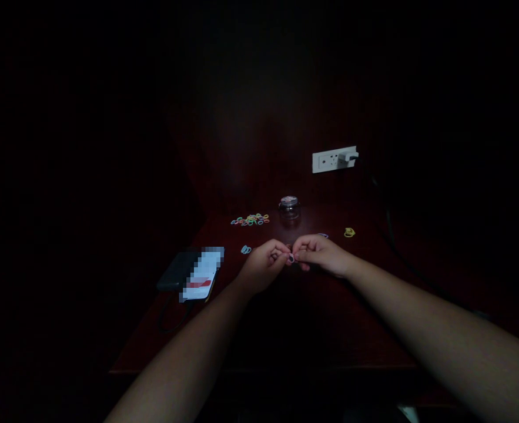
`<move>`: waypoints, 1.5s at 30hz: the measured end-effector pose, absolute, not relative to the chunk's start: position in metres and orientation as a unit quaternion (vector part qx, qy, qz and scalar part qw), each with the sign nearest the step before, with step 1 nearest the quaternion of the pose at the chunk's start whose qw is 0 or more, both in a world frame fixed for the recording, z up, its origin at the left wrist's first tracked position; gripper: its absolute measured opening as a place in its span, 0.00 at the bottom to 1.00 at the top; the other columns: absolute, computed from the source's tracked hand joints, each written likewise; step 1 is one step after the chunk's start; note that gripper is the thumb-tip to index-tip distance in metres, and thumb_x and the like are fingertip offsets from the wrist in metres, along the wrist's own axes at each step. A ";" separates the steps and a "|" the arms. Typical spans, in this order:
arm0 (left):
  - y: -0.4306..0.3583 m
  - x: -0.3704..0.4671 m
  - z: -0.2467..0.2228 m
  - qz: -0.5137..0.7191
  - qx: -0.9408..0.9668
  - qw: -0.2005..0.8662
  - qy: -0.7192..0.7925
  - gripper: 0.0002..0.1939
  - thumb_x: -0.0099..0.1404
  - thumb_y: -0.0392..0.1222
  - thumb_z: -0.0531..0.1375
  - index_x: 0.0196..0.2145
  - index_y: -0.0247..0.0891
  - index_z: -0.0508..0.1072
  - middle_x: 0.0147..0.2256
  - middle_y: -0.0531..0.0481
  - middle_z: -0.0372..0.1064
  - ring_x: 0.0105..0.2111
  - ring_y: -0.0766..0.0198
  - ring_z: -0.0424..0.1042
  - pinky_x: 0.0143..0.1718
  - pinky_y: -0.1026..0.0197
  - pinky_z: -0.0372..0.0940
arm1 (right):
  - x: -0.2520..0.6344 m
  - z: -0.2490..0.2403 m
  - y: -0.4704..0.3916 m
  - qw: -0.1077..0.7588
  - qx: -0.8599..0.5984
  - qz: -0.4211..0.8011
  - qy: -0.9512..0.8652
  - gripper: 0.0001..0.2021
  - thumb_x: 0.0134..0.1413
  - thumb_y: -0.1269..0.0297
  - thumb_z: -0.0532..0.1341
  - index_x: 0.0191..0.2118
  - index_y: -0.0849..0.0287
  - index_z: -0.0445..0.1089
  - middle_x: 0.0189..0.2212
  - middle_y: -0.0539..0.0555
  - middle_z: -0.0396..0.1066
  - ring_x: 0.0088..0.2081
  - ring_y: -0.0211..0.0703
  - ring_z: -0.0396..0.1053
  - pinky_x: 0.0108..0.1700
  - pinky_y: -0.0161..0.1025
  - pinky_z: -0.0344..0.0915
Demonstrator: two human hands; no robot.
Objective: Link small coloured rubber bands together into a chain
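In the middle of the table, my left hand (pixel 264 265) and my right hand (pixel 323 255) meet fingertip to fingertip. Both are closed in a pinch on one small pale hair tie (pixel 291 258), held between them just above the surface. Light blue hair ties (pixel 245 249) lie to the left of my left hand. Beyond my right hand a purple hair tie (pixel 323 235) is partly hidden, and further right sit yellow hair ties (pixel 350 232). Something orange-red shows behind my fingertips, mostly covered.
A mixed heap of coloured hair ties (pixel 251 220) lies at the back, beside a clear lidded jar (pixel 290 209). On the left, a lit phone (pixel 203 276) rests against a dark flat object (pixel 175 271). A wall socket (pixel 334 159) holds a plug whose dark cable runs down the right side.
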State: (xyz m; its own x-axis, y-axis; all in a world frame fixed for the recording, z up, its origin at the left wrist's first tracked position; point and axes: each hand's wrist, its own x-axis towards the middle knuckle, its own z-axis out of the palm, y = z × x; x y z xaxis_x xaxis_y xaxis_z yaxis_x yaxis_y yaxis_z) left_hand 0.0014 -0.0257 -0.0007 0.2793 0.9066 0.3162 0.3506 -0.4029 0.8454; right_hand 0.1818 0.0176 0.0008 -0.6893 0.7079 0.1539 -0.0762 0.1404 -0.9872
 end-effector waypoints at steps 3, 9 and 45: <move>-0.022 0.001 -0.004 0.412 0.732 0.332 0.430 0.08 0.61 0.42 0.55 0.35 0.34 0.67 0.31 0.47 0.72 0.31 0.67 0.71 0.31 0.67 0.64 | 0.181 0.002 0.016 0.309 -0.235 0.621 -0.681 0.14 0.41 0.59 0.66 0.29 0.64 0.65 0.25 0.49 0.70 0.20 0.30 0.64 0.24 0.30 0.60; -0.020 0.002 -0.005 0.401 0.727 0.333 0.448 0.09 0.61 0.43 0.55 0.35 0.34 0.67 0.32 0.47 0.72 0.31 0.67 0.72 0.31 0.67 0.64 | 0.181 0.001 0.016 0.290 -0.252 0.605 -0.697 0.14 0.42 0.58 0.65 0.29 0.63 0.64 0.23 0.49 0.69 0.21 0.31 0.65 0.24 0.31 0.61; -0.016 0.009 -0.024 0.458 0.666 0.382 0.449 0.06 0.58 0.39 0.56 0.33 0.36 0.62 0.24 0.52 0.69 0.23 0.70 0.67 0.27 0.69 0.59 | 0.163 -0.030 0.016 0.392 -0.300 0.468 -0.733 0.08 0.42 0.70 0.59 0.31 0.61 0.60 0.22 0.48 0.66 0.21 0.32 0.61 0.24 0.30 0.56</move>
